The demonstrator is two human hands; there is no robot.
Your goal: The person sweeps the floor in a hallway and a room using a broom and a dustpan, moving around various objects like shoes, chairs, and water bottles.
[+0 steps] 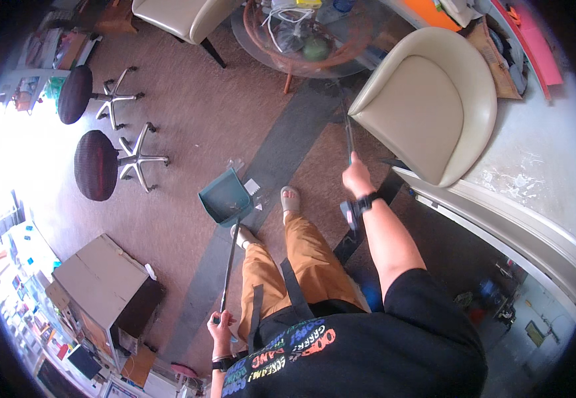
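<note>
My left hand point(222, 326) grips the upper end of a long dark handle point(230, 263). At its far end a green dustpan point(226, 196) rests on the floor, just ahead of my left foot point(244, 236). A white scrap point(251, 186) lies at the pan's right side, with smaller bits and a clear plastic piece point(236, 163) close by. My right hand point(357, 176) is stretched forward and closed around a broom handle point(348, 129). The handle runs away from me towards dark bristles, hard to make out against the dark floor strip beside the armchair.
A cream armchair point(424, 107) stands at the right, beside a round glass table point(313, 69) bearing a cable and bags. Two wheeled stools point(96, 165) are on the left. Nearer me at left is a cardboard box point(106, 271). A raised white sill point(492, 234) edges the right side.
</note>
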